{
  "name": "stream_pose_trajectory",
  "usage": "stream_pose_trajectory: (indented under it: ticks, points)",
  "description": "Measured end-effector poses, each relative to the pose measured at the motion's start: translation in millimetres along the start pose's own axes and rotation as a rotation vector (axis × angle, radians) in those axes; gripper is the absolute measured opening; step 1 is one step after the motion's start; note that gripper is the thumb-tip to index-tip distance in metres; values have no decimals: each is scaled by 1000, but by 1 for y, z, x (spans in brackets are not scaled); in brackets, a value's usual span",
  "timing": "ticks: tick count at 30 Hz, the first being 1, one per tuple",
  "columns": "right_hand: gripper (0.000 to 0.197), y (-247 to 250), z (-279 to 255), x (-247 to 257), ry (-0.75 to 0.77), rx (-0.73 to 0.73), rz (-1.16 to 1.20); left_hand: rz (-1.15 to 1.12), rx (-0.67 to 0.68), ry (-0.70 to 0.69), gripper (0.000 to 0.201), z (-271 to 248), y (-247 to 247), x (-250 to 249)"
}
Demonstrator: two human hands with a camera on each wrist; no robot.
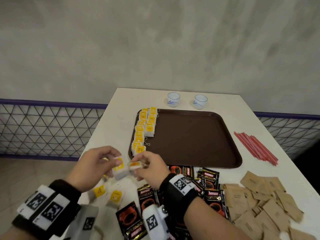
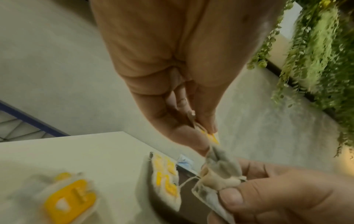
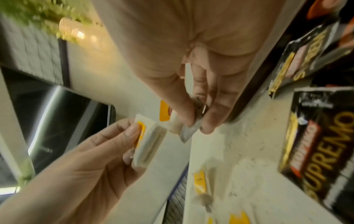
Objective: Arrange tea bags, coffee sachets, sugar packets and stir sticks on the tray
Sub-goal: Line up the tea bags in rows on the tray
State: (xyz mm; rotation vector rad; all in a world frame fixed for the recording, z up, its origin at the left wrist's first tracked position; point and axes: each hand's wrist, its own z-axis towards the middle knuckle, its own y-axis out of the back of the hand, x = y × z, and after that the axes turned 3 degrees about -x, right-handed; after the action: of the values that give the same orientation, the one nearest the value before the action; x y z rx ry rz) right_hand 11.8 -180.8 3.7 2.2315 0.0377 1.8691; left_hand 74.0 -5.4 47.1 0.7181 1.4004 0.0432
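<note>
My left hand (image 1: 103,161) pinches a white tea bag with a yellow tag (image 1: 120,169) above the table's near left part. Close beside it, my right hand (image 1: 147,166) pinches another tea bag (image 1: 136,165); the two bags nearly touch. In the right wrist view the right-held tea bag (image 3: 184,128) sits between thumb and fingertips, and the left-held tea bag (image 3: 147,145) is below left. The brown tray (image 1: 190,141) holds two rows of tea bags (image 1: 144,129) along its left side. Loose tea bags (image 1: 107,194) lie under my left hand.
Black coffee sachets (image 1: 210,181) lie along the table's near edge, brown sugar packets (image 1: 259,201) at the near right, red stir sticks (image 1: 254,146) right of the tray. Two small white cups (image 1: 187,100) stand behind the tray. A mesh railing runs beyond the table edges.
</note>
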Motion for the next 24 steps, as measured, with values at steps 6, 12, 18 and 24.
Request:
stream_pose_trajectory:
  ticks: [6, 12, 18, 24]
  points:
    - [28, 31, -10, 7, 53, -48, 220, -179, 67, -37, 22, 13, -13, -28]
    - [32, 56, -14, 11, 109, -119, 281, -116, 118, -184, 23, 22, -26, -40]
    - [31, 72, -16, 22, 164, -172, 253, -79, 117, -230, 19, 36, -31, -57]
    - [33, 78, -20, 28, 170, -154, 286, -86, 149, -175, 11, 43, -38, -64]
